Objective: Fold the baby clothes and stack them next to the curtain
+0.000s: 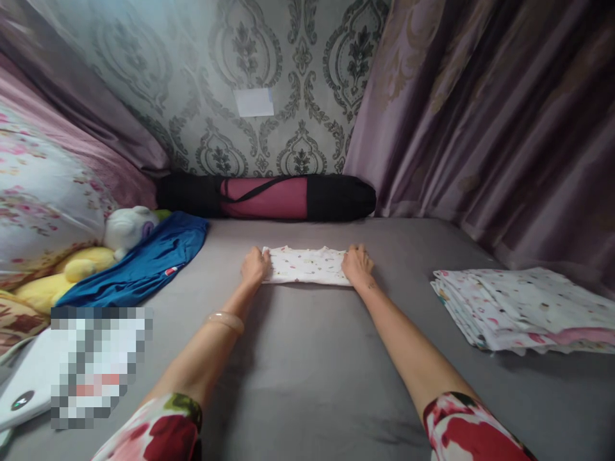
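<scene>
A white cloth with small coloured prints (307, 266) is stretched into a narrow band at the middle of the grey sheet (307, 358). My left hand (255, 264) grips its left end, fingers closed on the fabric, a pale bangle on the wrist. At the right end, my right hand (358, 264) is closed on the cloth too. Both arms reach forward, and the cloth's upper edge shows small raised folds.
To the right lies a stack of folded printed cloths (528, 307). A black and maroon bag (269, 197) rests along the wall. On the left are a blue garment (139, 262), plush toys (127, 229), a floral pillow (43, 198) and a partly blurred white object (33, 378).
</scene>
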A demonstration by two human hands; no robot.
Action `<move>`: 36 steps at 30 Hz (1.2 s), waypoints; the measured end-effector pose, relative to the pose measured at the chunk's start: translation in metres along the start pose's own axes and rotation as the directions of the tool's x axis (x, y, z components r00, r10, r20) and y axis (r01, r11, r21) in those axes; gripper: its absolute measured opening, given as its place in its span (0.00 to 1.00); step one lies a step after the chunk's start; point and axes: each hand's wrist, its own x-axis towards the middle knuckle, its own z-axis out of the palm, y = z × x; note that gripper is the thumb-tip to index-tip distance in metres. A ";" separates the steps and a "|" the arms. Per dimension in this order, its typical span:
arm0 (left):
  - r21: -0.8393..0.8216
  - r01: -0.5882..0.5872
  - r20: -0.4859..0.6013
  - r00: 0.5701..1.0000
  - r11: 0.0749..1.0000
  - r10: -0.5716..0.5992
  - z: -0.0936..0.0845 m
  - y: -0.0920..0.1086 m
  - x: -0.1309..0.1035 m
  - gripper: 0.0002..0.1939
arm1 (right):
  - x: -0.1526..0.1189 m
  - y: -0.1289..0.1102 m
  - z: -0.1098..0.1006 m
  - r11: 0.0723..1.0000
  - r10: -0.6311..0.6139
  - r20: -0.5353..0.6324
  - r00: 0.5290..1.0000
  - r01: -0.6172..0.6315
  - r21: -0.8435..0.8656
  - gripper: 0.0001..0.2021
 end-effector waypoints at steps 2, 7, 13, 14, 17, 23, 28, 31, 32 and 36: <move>0.006 -0.027 -0.074 0.997 1.000 0.028 -0.004 0.003 -0.005 0.19 | 0.000 -0.011 -0.002 0.984 -0.176 -0.022 0.984 0.176 -0.009 0.16; 0.124 -0.325 -0.175 0.923 0.938 0.343 -0.002 0.013 -0.026 0.15 | 0.002 -0.045 0.005 0.917 -0.396 0.140 0.908 0.383 0.110 0.16; 0.009 -0.626 0.021 0.780 0.780 0.626 0.007 0.018 -0.044 0.11 | 0.010 -0.063 0.016 0.947 -0.320 0.227 0.920 0.300 0.115 0.13; -0.002 -0.632 0.038 0.774 0.775 0.632 0.008 0.018 -0.045 0.11 | 0.010 -0.064 0.017 0.950 -0.309 0.227 0.923 0.290 0.116 0.13; -0.013 -0.637 0.075 0.768 0.771 0.636 0.011 0.020 -0.047 0.13 | 0.009 -0.066 0.016 0.953 -0.298 0.212 0.931 0.279 0.114 0.11; 0.042 -0.640 0.171 0.761 0.767 0.626 0.023 0.024 -0.046 0.25 | 0.003 -0.067 0.024 0.956 -0.293 0.099 0.951 0.290 0.044 0.13; 0.102 -0.604 0.316 0.773 0.791 0.550 0.022 0.029 -0.046 0.30 | -0.001 -0.067 0.025 0.964 -0.263 0.120 0.957 0.266 -0.008 0.16; 0.139 -0.599 0.231 0.794 0.788 0.563 0.019 0.032 -0.044 0.29 | -0.010 -0.072 0.020 0.942 -0.332 0.087 0.939 0.335 -0.020 0.19; 0.151 -0.599 0.185 0.799 0.787 0.572 0.020 0.032 -0.043 0.28 | -0.014 -0.074 0.020 0.920 -0.389 0.076 0.918 0.391 -0.008 0.20; 0.161 -0.618 0.145 0.786 0.770 0.601 0.028 0.027 -0.041 0.26 | -0.025 -0.074 0.030 0.831 -0.556 0.152 0.817 0.551 0.080 0.25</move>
